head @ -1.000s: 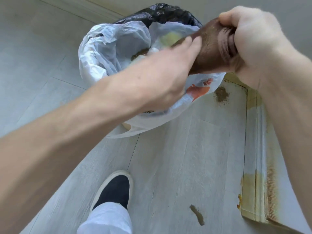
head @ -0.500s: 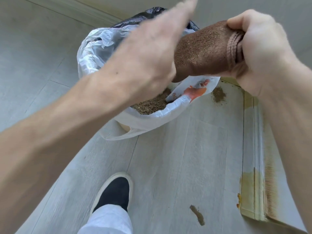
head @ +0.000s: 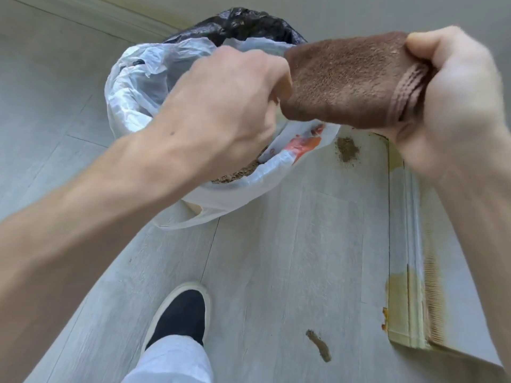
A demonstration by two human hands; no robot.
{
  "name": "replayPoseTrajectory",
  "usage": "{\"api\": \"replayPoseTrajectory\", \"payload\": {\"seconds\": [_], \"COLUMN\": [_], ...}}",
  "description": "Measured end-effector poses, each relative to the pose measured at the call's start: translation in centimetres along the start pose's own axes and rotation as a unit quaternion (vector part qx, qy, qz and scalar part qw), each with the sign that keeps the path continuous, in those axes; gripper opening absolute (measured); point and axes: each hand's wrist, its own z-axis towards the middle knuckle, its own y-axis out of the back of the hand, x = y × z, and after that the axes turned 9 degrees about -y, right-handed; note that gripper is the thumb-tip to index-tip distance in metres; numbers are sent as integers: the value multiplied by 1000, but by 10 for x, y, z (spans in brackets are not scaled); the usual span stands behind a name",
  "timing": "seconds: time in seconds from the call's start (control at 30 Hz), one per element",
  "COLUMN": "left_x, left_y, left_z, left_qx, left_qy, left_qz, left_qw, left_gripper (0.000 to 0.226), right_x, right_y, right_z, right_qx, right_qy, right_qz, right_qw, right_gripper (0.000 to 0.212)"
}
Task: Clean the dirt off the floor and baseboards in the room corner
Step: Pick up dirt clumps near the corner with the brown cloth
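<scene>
My right hand [head: 456, 106] grips the bunched end of a brown cloth [head: 345, 78] and holds it level over a bin lined with a white plastic bag [head: 132, 87]. My left hand [head: 226, 106] is at the cloth's free left end, above the bag's mouth. Its fingers bend down against the cloth and their tips are hidden. Brown dirt [head: 237, 174] lies inside the bag. A small dirt pile [head: 347, 149] sits on the floor by the corner, and a dirt streak [head: 319, 345] lies nearer to me. The baseboard [head: 409, 244] on the right carries yellow-brown stains.
A black bag [head: 249, 23] shows behind the white liner, against the far wall. My dark shoe [head: 179, 313] and a light trouser leg stand on the pale plank floor just left of the streak. The wall rises on the right.
My left hand lifted away from the cloth, then came back down onto its left end. Loose dirt now shows in the bag. My right hand kept its grip.
</scene>
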Motion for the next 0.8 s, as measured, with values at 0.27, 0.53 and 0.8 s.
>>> {"api": "replayPoseTrajectory", "payload": {"seconds": [0.27,0.53,0.8], "left_x": [-61,-75,-60], "left_y": [-69,-143,-175], "left_z": [-14,-28,-54], "left_qx": [147,69,113], "left_qy": [138,167,173], "left_qz": [-723,-752,-620], "left_qw": [660,634,757], "left_gripper": [40,31,29], "right_x": [-10,-113,-169], "right_y": [55,99,115], "right_z": [-44,-88,-94], "right_qx": [115,13,-63], "right_qy": [28,-99,-125], "right_qz": [214,120,-78], "right_qw": [970,988,987], "right_gripper": [54,47,28]}}
